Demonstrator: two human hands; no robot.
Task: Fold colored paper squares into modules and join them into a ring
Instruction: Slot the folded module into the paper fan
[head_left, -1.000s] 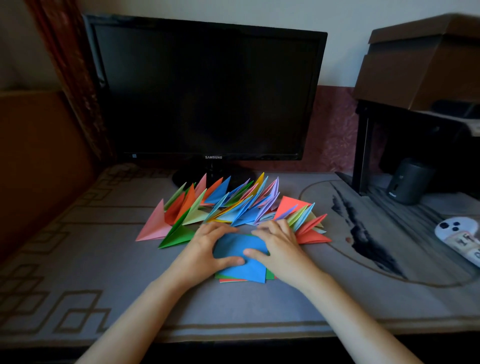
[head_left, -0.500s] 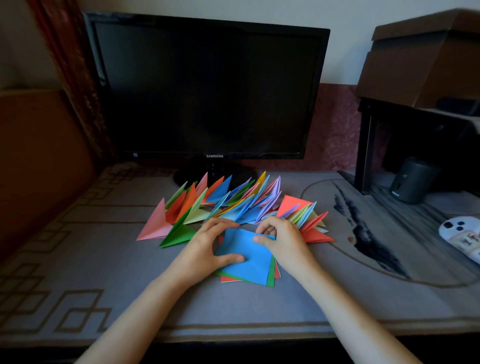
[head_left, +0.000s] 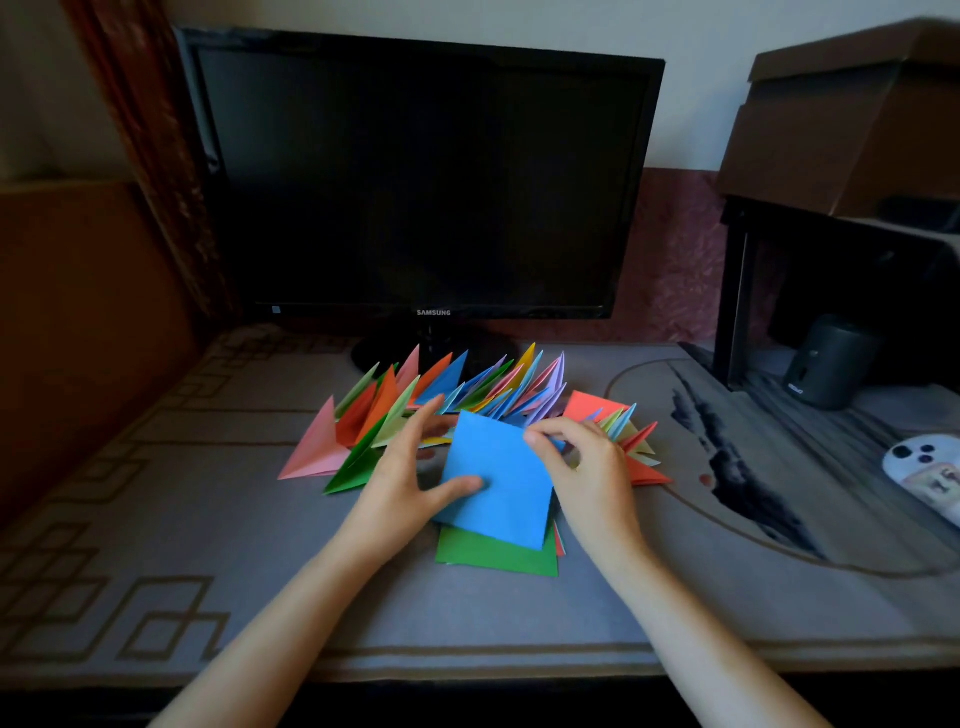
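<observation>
Now both grips are on the blue sheet (head_left: 501, 475): left hand (head_left: 405, 483) pinches its side, right hand (head_left: 592, 467) its far corner, above the paper stack (head_left: 493, 556) on the bench (head_left: 249, 571). First fold likely next; corners must meet.

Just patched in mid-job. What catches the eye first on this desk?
A blue square, lifted centre-front, held by the left hand and pinched by the right hand. Behind it fans a bright row of folded modules, before a dark monitor. A green sheet lies beneath.

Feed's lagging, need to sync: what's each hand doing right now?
Left hand: holds blue sheet, thumb on top.
Right hand: pinches its top edge.
</observation>
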